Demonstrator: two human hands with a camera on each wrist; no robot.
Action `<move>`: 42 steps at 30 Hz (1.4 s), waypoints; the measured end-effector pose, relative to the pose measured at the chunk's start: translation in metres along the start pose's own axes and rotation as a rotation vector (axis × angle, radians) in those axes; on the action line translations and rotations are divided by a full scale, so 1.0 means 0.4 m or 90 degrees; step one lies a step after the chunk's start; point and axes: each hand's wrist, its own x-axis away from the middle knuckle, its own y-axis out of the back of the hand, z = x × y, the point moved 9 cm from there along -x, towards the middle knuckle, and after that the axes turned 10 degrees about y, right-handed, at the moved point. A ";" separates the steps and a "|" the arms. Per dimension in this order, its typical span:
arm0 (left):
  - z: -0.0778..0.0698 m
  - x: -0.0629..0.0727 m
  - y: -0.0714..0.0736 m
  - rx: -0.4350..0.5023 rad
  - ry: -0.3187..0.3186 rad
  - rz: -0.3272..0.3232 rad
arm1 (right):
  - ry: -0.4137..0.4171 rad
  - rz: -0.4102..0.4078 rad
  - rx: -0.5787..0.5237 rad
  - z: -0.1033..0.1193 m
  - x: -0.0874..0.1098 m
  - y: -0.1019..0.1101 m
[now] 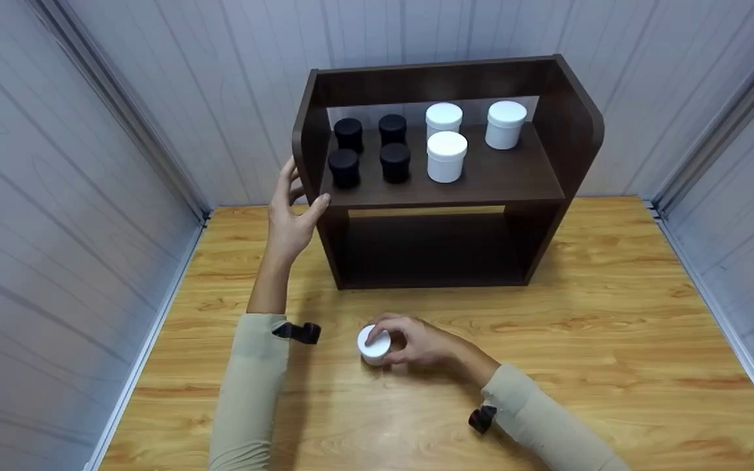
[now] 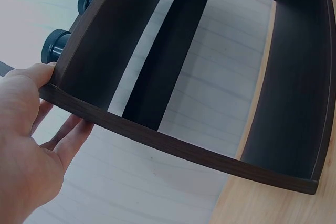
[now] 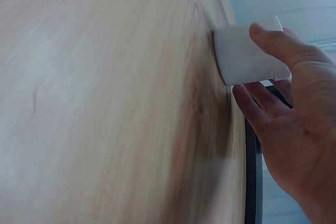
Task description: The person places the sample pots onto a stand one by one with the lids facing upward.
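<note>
A dark brown two-tier shelf [image 1: 429,203] stands on the wooden table. My left hand [image 1: 290,222] grips its left side panel, thumb at the front edge by the upper board and fingers round the outside, as the left wrist view [image 2: 31,135] also shows. In front of the shelf, my right hand [image 1: 419,341] holds a white lidded jar [image 1: 374,345] from its right side. The right wrist view has the jar [image 3: 244,53] upright at the tabletop, with the thumb on one side and fingers on the other.
On the upper board, several black jars [image 1: 395,163] stand at the left in two rows. Three white jars [image 1: 446,160] stand to their right, two behind and one in front. Pale panel walls [image 1: 102,196] enclose the wooden tabletop [image 1: 612,314] at the back and sides.
</note>
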 end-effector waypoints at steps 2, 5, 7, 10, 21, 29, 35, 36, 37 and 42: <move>-0.001 0.000 0.000 0.000 0.000 0.000 | -0.003 -0.008 -0.003 -0.001 0.000 0.001; 0.002 -0.001 0.001 -0.003 0.000 -0.002 | -0.002 -0.013 -0.004 -0.001 -0.001 0.001; 0.003 -0.001 0.001 -0.004 0.000 -0.002 | 0.005 -0.015 0.001 0.000 -0.002 0.002; 0.003 -0.001 0.001 -0.004 -0.004 -0.002 | 0.016 -0.017 0.007 0.003 -0.003 0.002; 0.000 -0.002 0.001 -0.002 -0.010 -0.001 | 0.044 -0.025 -0.062 0.053 -0.010 0.024; -0.004 0.000 -0.001 -0.007 -0.006 -0.003 | 0.049 -0.025 -0.030 0.081 0.004 0.054; -0.002 -0.002 0.000 -0.004 -0.015 -0.007 | 0.059 -0.032 -0.020 0.097 0.023 0.080; -0.002 -0.003 0.000 -0.003 -0.017 -0.006 | 0.061 -0.037 -0.016 0.100 0.028 0.086; -0.003 -0.003 -0.001 -0.003 -0.017 -0.006 | 0.063 -0.040 -0.012 0.102 0.032 0.091; -0.003 -0.002 0.000 -0.006 -0.009 -0.007 | 0.073 -0.064 0.013 0.115 0.059 0.123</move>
